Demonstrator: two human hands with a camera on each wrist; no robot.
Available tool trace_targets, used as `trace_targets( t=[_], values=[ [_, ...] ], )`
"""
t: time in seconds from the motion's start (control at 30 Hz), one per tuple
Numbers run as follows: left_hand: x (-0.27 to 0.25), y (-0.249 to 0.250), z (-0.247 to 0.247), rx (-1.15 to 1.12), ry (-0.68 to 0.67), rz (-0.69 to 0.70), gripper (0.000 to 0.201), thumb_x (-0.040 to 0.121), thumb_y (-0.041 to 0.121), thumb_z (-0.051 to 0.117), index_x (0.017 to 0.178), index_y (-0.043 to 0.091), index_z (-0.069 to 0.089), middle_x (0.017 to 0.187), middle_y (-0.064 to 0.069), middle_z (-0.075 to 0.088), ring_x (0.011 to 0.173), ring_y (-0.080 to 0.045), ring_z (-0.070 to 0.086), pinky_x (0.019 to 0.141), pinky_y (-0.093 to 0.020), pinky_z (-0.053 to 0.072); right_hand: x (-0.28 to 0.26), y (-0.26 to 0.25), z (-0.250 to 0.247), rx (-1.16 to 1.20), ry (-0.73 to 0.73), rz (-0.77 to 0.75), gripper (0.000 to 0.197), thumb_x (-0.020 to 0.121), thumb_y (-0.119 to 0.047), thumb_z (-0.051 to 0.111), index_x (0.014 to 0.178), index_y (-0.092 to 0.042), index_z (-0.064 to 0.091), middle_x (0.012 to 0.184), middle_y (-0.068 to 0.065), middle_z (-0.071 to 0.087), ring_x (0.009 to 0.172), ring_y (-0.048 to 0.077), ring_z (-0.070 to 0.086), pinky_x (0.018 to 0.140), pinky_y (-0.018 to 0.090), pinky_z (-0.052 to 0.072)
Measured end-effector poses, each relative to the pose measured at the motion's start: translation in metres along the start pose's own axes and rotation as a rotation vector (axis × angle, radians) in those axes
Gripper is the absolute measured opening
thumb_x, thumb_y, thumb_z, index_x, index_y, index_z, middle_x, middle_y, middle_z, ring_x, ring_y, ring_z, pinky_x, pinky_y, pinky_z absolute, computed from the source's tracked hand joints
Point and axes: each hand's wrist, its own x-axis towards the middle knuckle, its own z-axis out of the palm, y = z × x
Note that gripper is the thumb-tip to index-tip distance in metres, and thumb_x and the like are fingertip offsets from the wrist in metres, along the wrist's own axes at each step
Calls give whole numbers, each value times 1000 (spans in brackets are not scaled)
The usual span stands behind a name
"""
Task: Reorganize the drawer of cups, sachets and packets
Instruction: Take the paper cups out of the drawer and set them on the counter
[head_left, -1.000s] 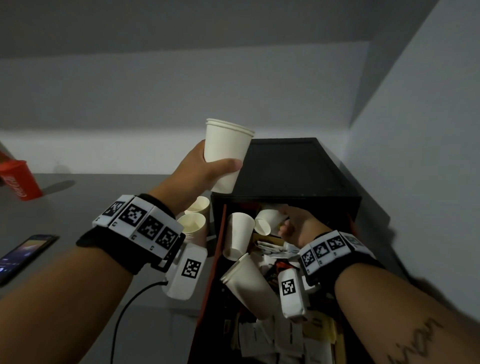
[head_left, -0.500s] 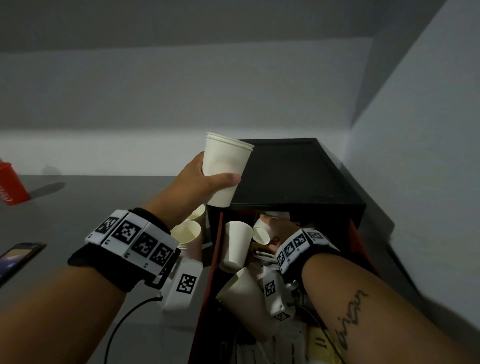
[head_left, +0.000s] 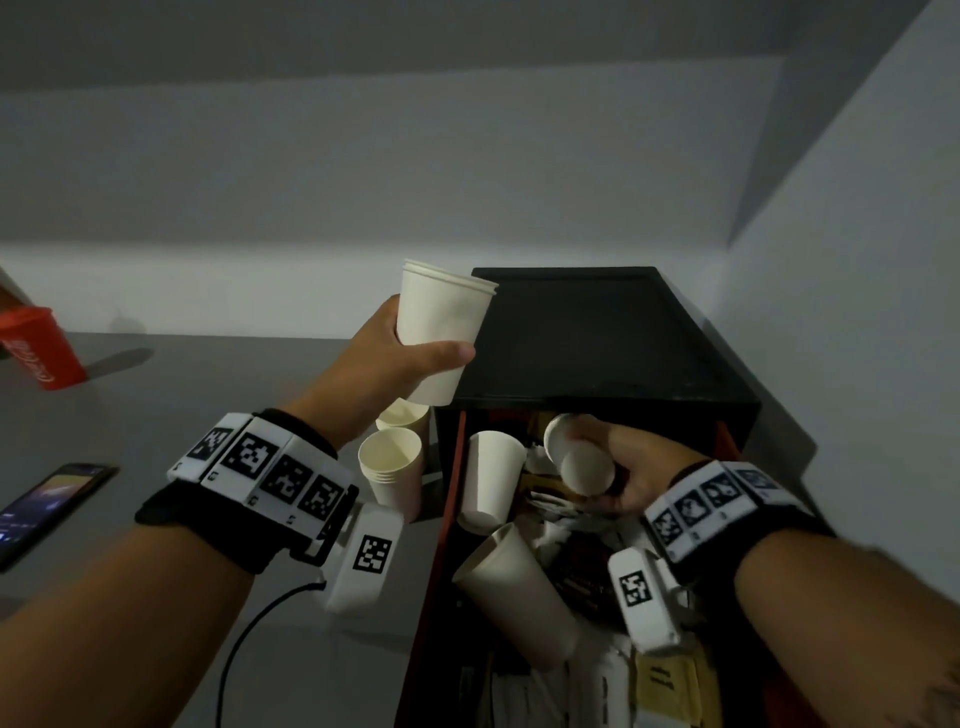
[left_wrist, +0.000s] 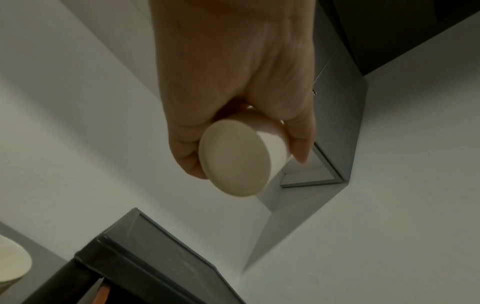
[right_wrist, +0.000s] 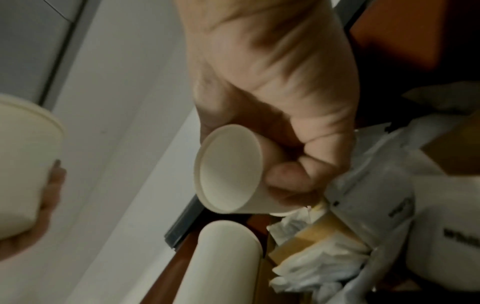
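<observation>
My left hand (head_left: 395, 353) grips a short nested stack of white paper cups (head_left: 441, 332), upright, above the drawer's back left corner; its base (left_wrist: 233, 158) faces the left wrist camera. My right hand (head_left: 623, 473) grips a single white paper cup (head_left: 576, 457) lying sideways over the open drawer (head_left: 441, 519), bottom toward me; its bottom (right_wrist: 228, 168) shows in the right wrist view. In the drawer lie two more loose cups (head_left: 491, 478) (head_left: 519, 587) on a heap of sachets and packets (head_left: 665, 680).
A black cabinet top (head_left: 597, 332) overhangs the drawer's back. Left of the drawer, a stack of white cups (head_left: 392, 478) stands on the grey counter (head_left: 156, 405), with a red cup (head_left: 39, 348) and a phone (head_left: 47, 504) further left. A wall rises close on the right.
My right hand has drawn back out from under the cabinet top with a cup in it, raised over the drawer. The left hand still holds its stack in much the same place.
</observation>
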Motion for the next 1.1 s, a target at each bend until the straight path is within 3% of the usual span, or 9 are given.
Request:
trace_targets(
  t=[0.1, 0.23, 0.4, 0.53, 0.67, 0.77, 0.9, 1.0, 1.1],
  values=[
    [-5, 3, -4, 30, 12, 22, 64, 67, 34, 79, 120, 25, 45, 102, 6, 59, 87, -3, 61, 58, -9, 49, -37, -9, -4, -209, 64, 0, 43, 68, -34, 76, 103, -16, 60, 103, 15, 68, 96, 30, 66, 86, 45, 53],
    [-11, 11, -5, 29, -14, 57, 46, 68, 33, 72, 107, 29, 47, 98, 5, 59, 76, 10, 61, 60, -8, 48, -71, -26, -9, -334, 50, -90, 18, 83, -32, 63, 92, -19, 56, 96, 9, 62, 88, 24, 59, 65, 32, 47],
    [-17, 18, 1, 24, -39, 100, 66, 61, 61, 69, 110, 19, 54, 94, 1, 64, 83, -4, 65, 68, -19, 52, -118, -55, 3, -189, -75, -351, 14, 87, -17, 58, 100, -15, 54, 95, 10, 64, 86, 23, 61, 77, 36, 49],
    [-19, 16, 11, 77, -104, 94, 101, 47, 72, 76, 122, 11, 49, 108, -12, 63, 98, -22, 64, 78, -34, 56, -142, -80, 23, -35, -107, -695, 40, 81, -2, 61, 115, -21, 51, 113, 7, 61, 103, 23, 60, 82, 38, 53],
    [-22, 16, 22, 140, -80, 58, 95, 50, 49, 82, 131, 21, 40, 117, 0, 58, 105, -14, 59, 83, -30, 53, -153, -96, 41, 72, 13, -924, 85, 51, -20, 77, 128, -15, 42, 120, 8, 57, 107, 22, 60, 79, 37, 56],
    [-23, 17, 27, 137, -55, 36, 87, 53, 34, 81, 129, 22, 41, 117, 2, 57, 107, -14, 56, 83, -28, 51, -158, -98, 51, 138, 44, -1008, 89, 46, -28, 76, 127, -16, 41, 121, 10, 56, 110, 24, 58, 86, 43, 55],
    [-24, 19, 32, 95, -76, 75, 82, 59, 19, 84, 129, 21, 41, 117, -1, 57, 107, -15, 57, 78, -24, 51, -156, -96, 62, 10, -37, -1010, 89, 51, -20, 82, 130, -12, 42, 119, 11, 60, 108, 26, 60, 87, 44, 54],
    [-24, 19, 33, 48, -45, 112, 82, 58, 23, 80, 129, 19, 41, 116, -3, 59, 102, -15, 60, 76, -25, 55, -154, -92, 66, -110, -157, -901, 86, 51, -21, 81, 128, -10, 46, 117, 6, 63, 108, 19, 61, 93, 37, 50],
    [-25, 14, 26, -10, 0, 126, 89, 52, 33, 83, 129, 16, 42, 115, -6, 60, 101, -16, 61, 77, -27, 55, -154, -88, 61, -184, -179, -819, 93, 51, -30, 76, 135, -13, 41, 131, 2, 54, 121, 15, 51, 102, 34, 42]
  ],
)
